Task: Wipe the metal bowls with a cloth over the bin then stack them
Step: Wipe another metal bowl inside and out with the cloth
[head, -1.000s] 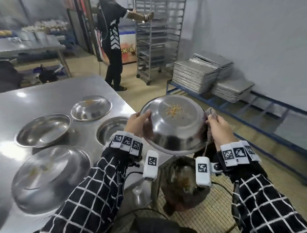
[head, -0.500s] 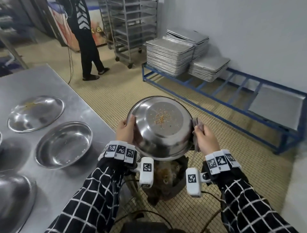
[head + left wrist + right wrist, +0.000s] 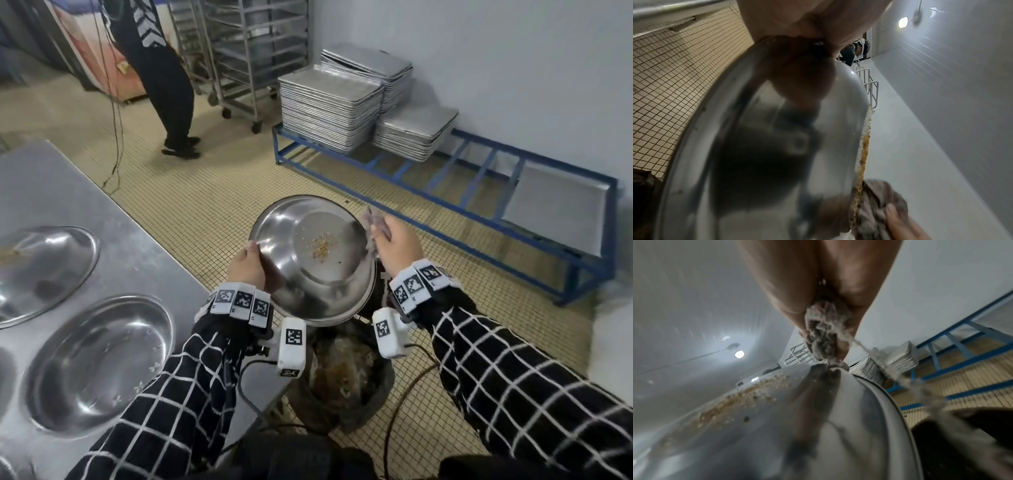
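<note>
I hold a metal bowl (image 3: 308,260) upside down over a dark bin (image 3: 346,373), with orange-brown crumbs on its upturned base. My left hand (image 3: 248,265) grips the bowl's left rim; the left wrist view shows the same bowl (image 3: 756,146) close up. My right hand (image 3: 394,246) holds a greyish crumpled cloth (image 3: 376,222) against the bowl's right edge. In the right wrist view the cloth (image 3: 822,337) is bunched between my fingers and touches the bowl (image 3: 777,418). Crumbs lie left of the cloth.
A steel table (image 3: 85,205) at left carries an upright bowl (image 3: 99,359) and an inverted bowl (image 3: 41,270). A blue floor rack (image 3: 462,164) with stacked trays (image 3: 329,106) runs along the wall. A person (image 3: 164,78) stands by a wheeled rack (image 3: 246,51).
The view has swung right, away from the table. The bowl has come down lower over the bin, and my right hand with the cloth has risen onto the bowl's right edge.
</note>
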The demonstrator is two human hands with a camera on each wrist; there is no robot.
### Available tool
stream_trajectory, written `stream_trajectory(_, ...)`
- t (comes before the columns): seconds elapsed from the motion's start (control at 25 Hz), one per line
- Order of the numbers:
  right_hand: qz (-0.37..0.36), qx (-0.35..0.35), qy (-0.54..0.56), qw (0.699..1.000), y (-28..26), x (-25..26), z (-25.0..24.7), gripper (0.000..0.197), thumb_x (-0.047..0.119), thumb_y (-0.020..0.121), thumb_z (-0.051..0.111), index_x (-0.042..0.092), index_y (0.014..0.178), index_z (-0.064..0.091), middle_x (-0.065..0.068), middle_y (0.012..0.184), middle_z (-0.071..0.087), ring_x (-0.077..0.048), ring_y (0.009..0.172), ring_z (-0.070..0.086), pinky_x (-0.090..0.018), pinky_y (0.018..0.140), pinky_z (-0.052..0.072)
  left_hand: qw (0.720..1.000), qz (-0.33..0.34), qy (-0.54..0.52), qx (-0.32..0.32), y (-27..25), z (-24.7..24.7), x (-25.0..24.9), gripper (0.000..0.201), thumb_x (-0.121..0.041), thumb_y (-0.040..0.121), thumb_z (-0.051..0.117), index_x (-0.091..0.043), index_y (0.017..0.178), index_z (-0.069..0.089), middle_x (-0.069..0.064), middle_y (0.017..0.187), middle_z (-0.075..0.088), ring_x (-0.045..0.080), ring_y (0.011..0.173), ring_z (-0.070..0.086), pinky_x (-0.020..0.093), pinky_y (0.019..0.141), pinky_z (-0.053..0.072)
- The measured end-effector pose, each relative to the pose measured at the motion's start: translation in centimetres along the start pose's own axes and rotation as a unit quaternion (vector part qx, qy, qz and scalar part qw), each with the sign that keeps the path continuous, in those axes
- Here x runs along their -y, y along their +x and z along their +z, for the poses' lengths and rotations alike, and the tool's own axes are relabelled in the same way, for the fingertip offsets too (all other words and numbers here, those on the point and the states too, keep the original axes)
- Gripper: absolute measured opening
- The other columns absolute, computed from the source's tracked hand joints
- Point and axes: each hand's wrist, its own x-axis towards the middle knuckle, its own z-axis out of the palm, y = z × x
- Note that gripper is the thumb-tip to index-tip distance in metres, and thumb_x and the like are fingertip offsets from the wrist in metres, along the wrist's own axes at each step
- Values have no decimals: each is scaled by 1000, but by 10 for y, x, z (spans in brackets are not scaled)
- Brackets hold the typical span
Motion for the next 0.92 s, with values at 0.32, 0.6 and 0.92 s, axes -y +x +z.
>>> stream_trajectory(0.32,-214,214,-150,941,26,25,40,49,15,98,46,20,145,36,2,154,30,-17,138,35,-36,115,27,999,35,-11,0,35,-5,-12,42,-38,104,29,-11,122,56,8,105,58,29,112,57,40,101,43)
stream_trajectory(0.6,-52,206,-70,975,6,-15,42,38,16,98,47,17,136,52,-6,117,66,-17,101,65,-20,85,51,998,40,-37,-20,42,-2,-9,40,-35,104,29,-9,118,57,6,104,58,22,98,54,31,86,39)
stream_trajectory(0.92,-111,159,-26,981,50,45,40,42,22,98,47,21,140,44,-2,125,62,-17,106,62,-21,82,51,997,48,-53,-9,39,10,-18,28,-37,102,34,-20,94,55,8,106,61,24,101,57,37,94,45)
